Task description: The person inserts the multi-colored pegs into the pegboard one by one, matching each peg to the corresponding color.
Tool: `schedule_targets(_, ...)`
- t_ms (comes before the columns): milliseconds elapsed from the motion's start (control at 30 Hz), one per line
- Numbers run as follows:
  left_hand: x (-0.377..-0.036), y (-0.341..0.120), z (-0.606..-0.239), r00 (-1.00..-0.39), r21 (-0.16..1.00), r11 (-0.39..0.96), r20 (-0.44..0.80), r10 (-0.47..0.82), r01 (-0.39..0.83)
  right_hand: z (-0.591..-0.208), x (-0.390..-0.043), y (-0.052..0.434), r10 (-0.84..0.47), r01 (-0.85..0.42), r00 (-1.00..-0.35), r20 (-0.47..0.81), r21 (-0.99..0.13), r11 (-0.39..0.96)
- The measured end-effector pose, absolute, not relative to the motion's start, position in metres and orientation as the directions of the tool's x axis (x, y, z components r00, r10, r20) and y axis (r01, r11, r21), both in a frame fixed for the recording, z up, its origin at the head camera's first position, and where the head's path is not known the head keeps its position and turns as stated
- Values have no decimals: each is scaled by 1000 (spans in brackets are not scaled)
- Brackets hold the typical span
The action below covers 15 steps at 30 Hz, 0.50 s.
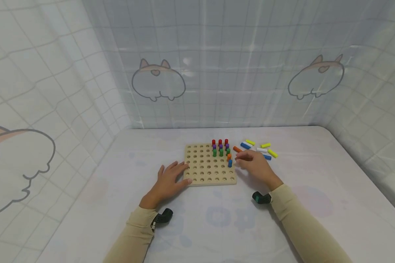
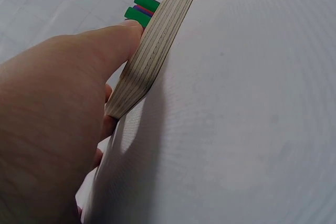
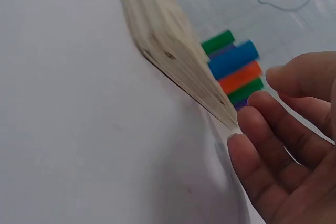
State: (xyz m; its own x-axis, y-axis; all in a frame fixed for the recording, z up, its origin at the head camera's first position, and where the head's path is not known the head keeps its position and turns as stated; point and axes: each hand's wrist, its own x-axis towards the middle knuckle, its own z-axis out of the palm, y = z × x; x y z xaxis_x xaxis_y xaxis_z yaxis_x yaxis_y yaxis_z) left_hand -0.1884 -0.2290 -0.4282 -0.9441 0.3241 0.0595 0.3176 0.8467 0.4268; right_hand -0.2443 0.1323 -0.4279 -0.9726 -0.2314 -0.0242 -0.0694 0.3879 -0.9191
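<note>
White table cover [image 1: 316, 226]; checked curtain [image 1: 237, 54] with cartoon animal prints

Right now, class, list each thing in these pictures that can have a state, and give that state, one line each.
Pegboard: flat on the table, most holes empty.
Pegs in the board: upright, clustered at the far right corner.
Loose pegs: lying on the table to the right of the board.
Left hand: fingers straight, resting on the board's left edge.
Right hand: empty, fingers relaxed, beside the board's right edge.

No readable text, labels, brands, numbers or signs anywhere, only wordless cartoon outlines printed on backdrop
</note>
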Motion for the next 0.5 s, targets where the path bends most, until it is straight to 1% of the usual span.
schedule_targets(67, -188, -229, -428, -946, 423, 851, 59, 319, 313, -429, -247, 138, -225, -87, -974, -2, -918, 387)
schedule_targets(267, -189, -230, -430, -947, 411, 858, 53, 316, 309, -427, -252, 159, -163, -65, -987, 0, -919, 390)
schedule_targets(500, -189, -227, -429, -946, 419, 853, 50, 320, 311, -422, -258, 186, -39, -35, -999, 21, -912, 408)
